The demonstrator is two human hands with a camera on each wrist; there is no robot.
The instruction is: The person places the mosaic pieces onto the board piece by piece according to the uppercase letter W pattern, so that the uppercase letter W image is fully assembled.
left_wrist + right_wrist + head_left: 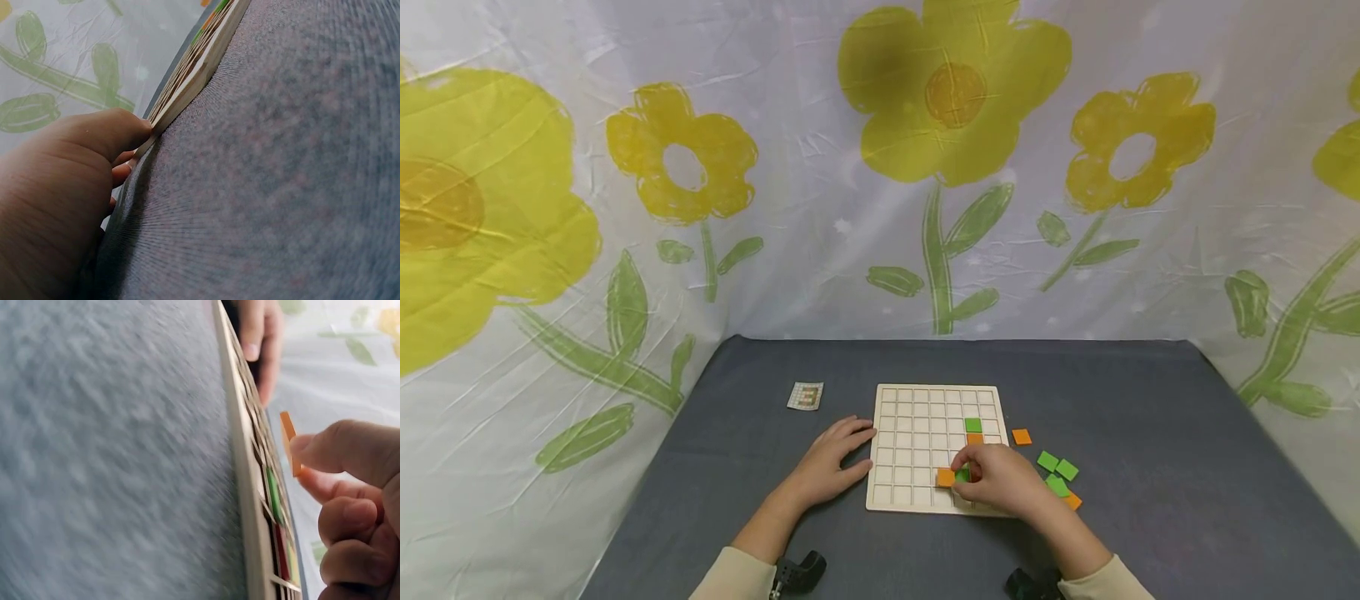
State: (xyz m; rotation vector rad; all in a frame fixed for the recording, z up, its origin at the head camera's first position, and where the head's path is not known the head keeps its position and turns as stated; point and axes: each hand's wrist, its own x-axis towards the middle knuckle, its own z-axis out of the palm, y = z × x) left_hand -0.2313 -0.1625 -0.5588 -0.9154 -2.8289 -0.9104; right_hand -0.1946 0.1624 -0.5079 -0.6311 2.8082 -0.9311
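A pale wooden grid board [904, 494] lies on the dark table. My left hand [833, 463] rests at its left side, fingers extended, with thumb and fingertips touching the edge; in the left wrist view the thumb [128, 128] lies against the rim. Between thumb and index finger, my right hand [1003, 479] pinches a square orange tile [288, 442], held tilted above the lower part of the board. Close beside it a green tile [274, 495] sits in a cell, partly covered by my fingers in the head view. Farther up are a green tile [973, 425] and an orange tile [974, 438].
Right of the board lie loose tiles: an orange tile [1022, 437], several green ones including a green tile [1048, 460], and another orange tile [1074, 501] partly under a green one. A small card with a printed grid pattern [806, 396] lies at the back left. A flowered curtain [820, 250] surrounds the table.
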